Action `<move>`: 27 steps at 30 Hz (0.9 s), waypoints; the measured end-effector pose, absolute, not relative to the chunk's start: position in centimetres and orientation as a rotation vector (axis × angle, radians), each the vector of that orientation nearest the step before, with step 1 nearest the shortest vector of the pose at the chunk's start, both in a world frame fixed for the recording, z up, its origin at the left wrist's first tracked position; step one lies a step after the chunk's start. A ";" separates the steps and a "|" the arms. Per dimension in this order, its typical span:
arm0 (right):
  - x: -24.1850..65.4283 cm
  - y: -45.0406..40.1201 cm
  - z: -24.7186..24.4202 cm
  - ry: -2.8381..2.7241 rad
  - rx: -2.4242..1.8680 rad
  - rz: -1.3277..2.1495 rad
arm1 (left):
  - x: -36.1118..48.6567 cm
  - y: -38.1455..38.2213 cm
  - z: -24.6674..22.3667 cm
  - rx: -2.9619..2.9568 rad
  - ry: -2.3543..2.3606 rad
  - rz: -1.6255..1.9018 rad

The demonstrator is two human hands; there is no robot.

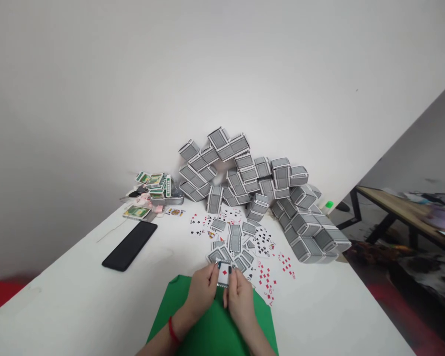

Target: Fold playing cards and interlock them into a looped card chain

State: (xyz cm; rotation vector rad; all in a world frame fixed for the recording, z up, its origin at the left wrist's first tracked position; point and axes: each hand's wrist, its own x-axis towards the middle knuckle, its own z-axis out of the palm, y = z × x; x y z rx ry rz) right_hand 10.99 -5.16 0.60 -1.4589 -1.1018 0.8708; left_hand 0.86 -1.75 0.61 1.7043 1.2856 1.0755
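A playing card [224,273] with a red diamond is pinched between both hands at the near edge of the table. My left hand [203,288], with a red band at the wrist, grips its left side. On its right side, my right hand [240,295] holds it with thumb and fingers closed. Just beyond the hands lie loose grey-backed cards [235,238], some overlapping. Red-suited face-up cards [266,277] spread to the right of my right hand. Under the hands is green cloth [170,309].
Grey blocks folded from cards [233,184] are stacked along the wall, and more blocks [311,232] stand at the right. A black phone-like slab [129,245] lies left. Green card boxes [157,184] pile up behind it. A green-capped bottle [328,205] stands behind the right stack.
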 end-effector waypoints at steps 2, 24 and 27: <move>11.0 -5.3 0.3 -1.177 -1.514 0.735 | 0.9 -1.9 0.3 1.723 1.321 1.057; 10.1 -5.1 -0.4 -0.997 -1.359 0.991 | 1.4 -1.0 -0.1 1.252 1.071 0.835; 10.2 -5.1 -0.7 -1.022 -1.396 0.959 | 1.1 -0.9 -0.2 1.387 1.139 0.841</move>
